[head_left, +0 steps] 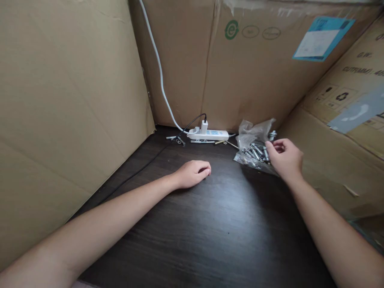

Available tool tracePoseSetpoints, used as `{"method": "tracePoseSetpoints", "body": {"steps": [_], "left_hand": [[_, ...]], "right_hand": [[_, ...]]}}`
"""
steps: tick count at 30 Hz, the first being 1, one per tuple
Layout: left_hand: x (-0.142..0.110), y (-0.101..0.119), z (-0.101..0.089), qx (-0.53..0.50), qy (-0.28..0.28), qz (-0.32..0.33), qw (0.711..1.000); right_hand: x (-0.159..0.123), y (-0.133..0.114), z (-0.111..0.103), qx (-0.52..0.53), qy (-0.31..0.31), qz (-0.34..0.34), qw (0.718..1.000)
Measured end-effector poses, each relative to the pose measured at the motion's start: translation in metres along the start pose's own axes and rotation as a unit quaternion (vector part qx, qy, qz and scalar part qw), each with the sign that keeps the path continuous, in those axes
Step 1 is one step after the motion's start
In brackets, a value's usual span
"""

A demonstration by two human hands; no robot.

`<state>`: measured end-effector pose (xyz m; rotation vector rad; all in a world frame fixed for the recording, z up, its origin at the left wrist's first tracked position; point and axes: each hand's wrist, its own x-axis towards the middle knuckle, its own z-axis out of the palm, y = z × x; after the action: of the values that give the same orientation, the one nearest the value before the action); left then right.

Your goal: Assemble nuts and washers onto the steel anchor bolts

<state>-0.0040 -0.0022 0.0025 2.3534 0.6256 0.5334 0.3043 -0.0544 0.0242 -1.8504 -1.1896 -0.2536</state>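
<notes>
My right hand (285, 158) is at the right side of a clear plastic bag (250, 130). Its thumb and forefinger pinch a metal bolt (273, 135), whose nut end sticks up above the fingertips; the lower part is hidden. Several shiny bolts (257, 153) lie in a heap in the bag's mouth. My left hand (193, 174) rests on the dark wooden tabletop (210, 232), loosely curled, with nothing visible in it. Beyond it, loose metal parts (202, 141) lie in a row in front of the power strip, with a few more (179, 140) further left.
A white power strip (222, 135) with a plugged-in adapter (204, 127) stands against the back cardboard box (180, 60). A white cord (161, 76) rises from it, and a black cable (141, 170) crosses the left side. Cardboard boxes wall in the left (75, 100) and right (336, 160).
</notes>
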Motion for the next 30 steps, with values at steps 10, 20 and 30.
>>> {"method": "tracePoseSetpoints", "body": {"steps": [10,20,30], "left_hand": [[0.000,0.001,-0.001,0.000,-0.010,0.004,1.000],[0.000,-0.001,0.000,0.000,-0.010,-0.001,1.000],[-0.001,0.001,-0.001,-0.001,-0.015,0.003,1.000]], "right_hand": [[0.000,0.026,0.005,-0.188,-0.017,-0.025,0.982],[-0.002,0.029,0.007,-0.242,-0.030,-0.060,0.968],[-0.001,0.030,0.007,-0.235,-0.044,-0.059,0.969]]}}
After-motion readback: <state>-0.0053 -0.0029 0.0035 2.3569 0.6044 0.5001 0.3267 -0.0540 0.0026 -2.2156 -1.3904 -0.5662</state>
